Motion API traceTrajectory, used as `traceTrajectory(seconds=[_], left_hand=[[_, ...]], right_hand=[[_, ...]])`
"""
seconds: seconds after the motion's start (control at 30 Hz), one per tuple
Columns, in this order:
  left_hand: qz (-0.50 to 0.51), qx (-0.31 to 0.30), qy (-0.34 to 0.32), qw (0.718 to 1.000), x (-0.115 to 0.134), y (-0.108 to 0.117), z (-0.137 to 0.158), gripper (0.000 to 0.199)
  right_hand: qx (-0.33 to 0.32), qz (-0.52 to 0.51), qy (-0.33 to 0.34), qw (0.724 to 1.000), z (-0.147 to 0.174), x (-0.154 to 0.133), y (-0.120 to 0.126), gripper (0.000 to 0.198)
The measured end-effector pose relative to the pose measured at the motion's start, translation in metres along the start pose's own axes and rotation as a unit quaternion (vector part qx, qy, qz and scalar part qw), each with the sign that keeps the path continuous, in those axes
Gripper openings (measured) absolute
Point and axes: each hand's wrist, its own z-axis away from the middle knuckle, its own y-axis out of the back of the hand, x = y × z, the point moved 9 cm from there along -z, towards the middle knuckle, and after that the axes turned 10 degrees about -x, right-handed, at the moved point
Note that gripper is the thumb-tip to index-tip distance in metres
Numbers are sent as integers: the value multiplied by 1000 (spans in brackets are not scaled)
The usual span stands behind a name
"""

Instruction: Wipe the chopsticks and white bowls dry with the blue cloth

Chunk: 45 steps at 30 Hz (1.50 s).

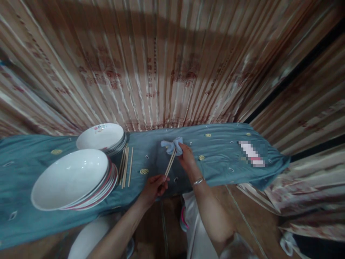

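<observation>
My left hand (155, 186) is closed around the lower ends of a pair of chopsticks (169, 166), which slant up and to the right. My right hand (186, 157), with a silver bracelet at the wrist, pinches a pale blue cloth (176, 144) against their upper ends. Part of the cloth hangs loose to the left of the fingers. To the left, several loose chopsticks (125, 167) lie side by side on the blue tablecloth (151, 158), next to a stack of large white plates (72, 176).
Behind the large stack stands a second stack of white plates (101, 136) with a floral mark. A blurred pinkish-white item (252, 153) lies at the table's right end. Pleated curtains (167, 79) hang along the back. A white round stool (88, 237) is below the front edge.
</observation>
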Motion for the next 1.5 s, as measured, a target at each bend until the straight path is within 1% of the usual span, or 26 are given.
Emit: traceTrajectory(seconds=[0.13, 0.37, 0.47, 0.6, 0.73, 0.83, 0.97, 1.13, 1.3, 1.4, 1.5], left_hand=[[6, 8, -16, 1000, 6, 5, -1, 41], [14, 35, -45, 998, 19, 13, -4, 41], [17, 45, -54, 997, 22, 17, -6, 40], [18, 53, -71, 996, 28, 22, -8, 39], [21, 48, -78, 996, 33, 20, -8, 39], [31, 35, -64, 997, 31, 17, -7, 41], [38, 2, -38, 999, 22, 9, -7, 40], [53, -41, -17, 998, 12, -4, -2, 39], [42, -55, 0, 998, 3, -9, 3, 40], [41, -57, 4, 998, 1, -8, 4, 39], [42, -52, 2, 998, 2, -5, 4, 38]], right_hand=[[-18, -44, -48, 998, 6, 13, -16, 11], [-48, -68, -104, 991, 26, 34, -46, 20], [-57, -64, -114, 990, 36, 39, -53, 21], [-88, -51, -124, 987, 47, 42, -64, 22], [-101, -46, -123, 986, 51, 42, -68, 23], [-96, -41, -122, 987, 47, 42, -63, 22], [-55, -51, -107, 991, 35, 37, -47, 19], [-11, -55, -70, 996, 17, 20, -23, 11], [32, -60, -51, 996, 8, 8, 0, 7], [38, -61, -49, 996, 7, 8, 3, 8], [25, -52, -50, 997, 10, 13, -3, 9]])
